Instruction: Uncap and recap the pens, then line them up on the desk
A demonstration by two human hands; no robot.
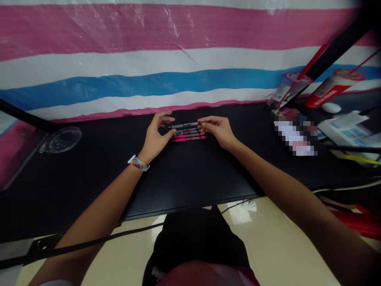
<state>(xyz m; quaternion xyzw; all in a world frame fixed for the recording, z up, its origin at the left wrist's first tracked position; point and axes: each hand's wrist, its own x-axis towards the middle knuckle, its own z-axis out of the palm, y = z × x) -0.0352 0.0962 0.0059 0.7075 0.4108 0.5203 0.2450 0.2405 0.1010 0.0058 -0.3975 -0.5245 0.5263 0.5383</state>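
Several pens lie side by side on the black table [184, 178], pointing left and right. The farthest is a black pen [185, 125]; pens with bright pink grips [182, 138] are nearest me. My left hand [155, 137] is at their left ends, with fingers curved and apart and the thumb touching or very close to the pens. At the other side, my right hand [220, 130] pinches the right end of the black pen between thumb and forefinger. Its other fingers are partly hidden behind the thumb.
To the left lies a clear plastic lid [62, 140]. Two drink cups with straws, a lidded cup [290, 89] and a red-and-white cup [330, 90], stand at the back right beside a white rounded object [331, 107]. A striped plastic sheet [166, 81] hangs behind the table.
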